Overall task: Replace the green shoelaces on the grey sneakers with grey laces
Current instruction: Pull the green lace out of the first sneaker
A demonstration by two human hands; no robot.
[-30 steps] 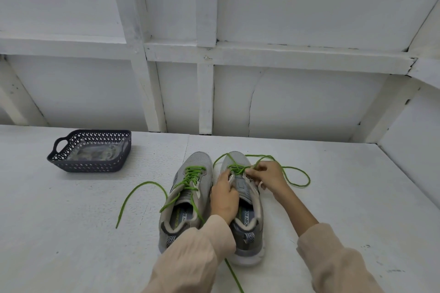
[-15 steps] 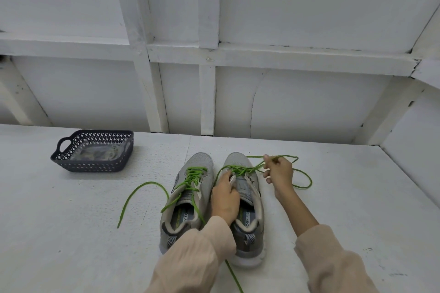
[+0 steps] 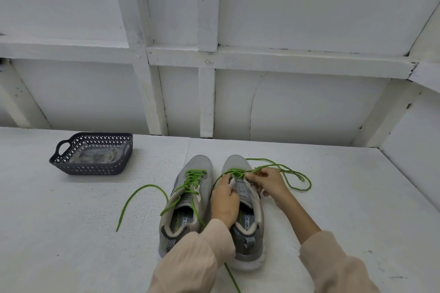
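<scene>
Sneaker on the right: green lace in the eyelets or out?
Partly out. The green lace crosses only near the toe of the right sneaker; loose loops lie on the table, right hand pinching it.

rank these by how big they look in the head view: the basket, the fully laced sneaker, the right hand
1. fully laced sneaker, though it lies nearer the camera, so its lead is unsure
2. dark basket, not far behind
3. right hand, clearly the smallest

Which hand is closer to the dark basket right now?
Left. The left hand grips the sneaker on the side toward the basket; the right hand is farther over, pinching the green lace.
</scene>
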